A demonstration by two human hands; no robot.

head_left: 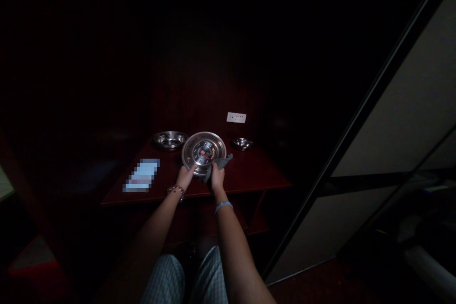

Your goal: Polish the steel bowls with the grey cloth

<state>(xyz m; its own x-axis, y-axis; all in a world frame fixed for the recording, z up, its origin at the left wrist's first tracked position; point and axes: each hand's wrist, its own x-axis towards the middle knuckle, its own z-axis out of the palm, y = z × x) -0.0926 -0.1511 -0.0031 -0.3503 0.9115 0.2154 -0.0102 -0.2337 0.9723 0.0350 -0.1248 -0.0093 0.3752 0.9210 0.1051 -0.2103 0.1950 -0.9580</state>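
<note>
A round steel plate (203, 150) is tilted up toward me above a dark red table (249, 175). My left hand (185, 176) grips its lower left rim. My right hand (217, 178) is closed on a grey cloth (221, 163) that lies against the plate's lower right edge. A red mark shows at the plate's centre.
A steel bowl (170, 139) stands at the table's back left and a small steel dish (242, 143) at the back right. A pale flat sheet (141, 175) lies at the left. A white socket panel (236, 117) is on the dark wall. A glass partition (374, 118) runs along the right.
</note>
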